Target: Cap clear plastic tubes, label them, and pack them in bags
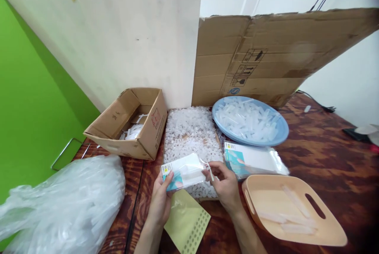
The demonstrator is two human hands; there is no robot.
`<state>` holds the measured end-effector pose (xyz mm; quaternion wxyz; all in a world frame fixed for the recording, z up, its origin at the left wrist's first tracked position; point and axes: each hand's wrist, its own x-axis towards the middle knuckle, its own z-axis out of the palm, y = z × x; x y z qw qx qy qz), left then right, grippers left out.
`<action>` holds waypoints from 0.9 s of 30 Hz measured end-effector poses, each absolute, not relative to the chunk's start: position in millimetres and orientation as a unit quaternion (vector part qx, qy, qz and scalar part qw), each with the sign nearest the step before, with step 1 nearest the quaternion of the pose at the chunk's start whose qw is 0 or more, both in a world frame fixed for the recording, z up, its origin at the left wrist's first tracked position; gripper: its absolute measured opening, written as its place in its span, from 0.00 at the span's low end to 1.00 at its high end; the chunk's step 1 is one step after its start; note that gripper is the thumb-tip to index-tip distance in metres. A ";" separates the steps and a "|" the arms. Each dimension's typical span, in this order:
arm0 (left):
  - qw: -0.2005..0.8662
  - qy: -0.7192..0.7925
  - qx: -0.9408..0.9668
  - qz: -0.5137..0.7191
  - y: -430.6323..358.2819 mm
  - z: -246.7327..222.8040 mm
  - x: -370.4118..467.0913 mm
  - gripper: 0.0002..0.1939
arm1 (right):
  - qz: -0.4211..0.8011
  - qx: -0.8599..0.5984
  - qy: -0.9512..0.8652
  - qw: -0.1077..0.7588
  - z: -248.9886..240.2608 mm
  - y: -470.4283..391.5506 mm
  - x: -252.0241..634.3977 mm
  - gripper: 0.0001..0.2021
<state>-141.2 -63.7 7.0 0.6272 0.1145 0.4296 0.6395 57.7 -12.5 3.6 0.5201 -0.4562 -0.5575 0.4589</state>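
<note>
My left hand point(161, 194) grips a clear plastic packet point(185, 171) by its left end, where a teal and white printed card shows inside. At the packet's right end, my right hand point(223, 181) pinches its clear edge or flap; whether a small strip is also between those fingers I cannot make out. Both hands are above a shallow tray of small translucent pieces point(192, 127). Beneath the packet lies a yellow-green sheet point(186, 222) with rows of round dots. A stack of similar packets point(254, 159) rests to the right of my right hand.
A blue basin point(216, 121) of translucent strips stands behind the stack. The peach-coloured bin point(331, 232) at right holds several pale strips. Left are an open cardboard box point(148, 137) with white pieces and a large plastic bag point(74, 202). White board and cardboard point(275, 56) wall off the back.
</note>
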 end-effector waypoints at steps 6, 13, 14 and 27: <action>0.601 0.441 0.124 0.655 -62.6 9.8 -140.0 0.23 | 0.442 -0.381 -0.701 0.411 17.0 -14.9 53.5 0.16; 0.623 0.431 0.126 0.640 -67.2 9.2 -147.0 0.24 | 0.554 -0.382 -0.639 0.372 26.9 -14.1 60.1 0.17; 0.625 0.432 0.126 0.638 -67.5 9.0 -148.0 0.24 | 0.563 -0.380 -0.632 0.372 29.3 -14.8 59.8 0.18; 0.625 0.442 0.139 0.629 -69.3 9.0 -153.3 0.21 | 0.594 -0.375 -0.567 0.431 22.0 -24.6 49.9 0.21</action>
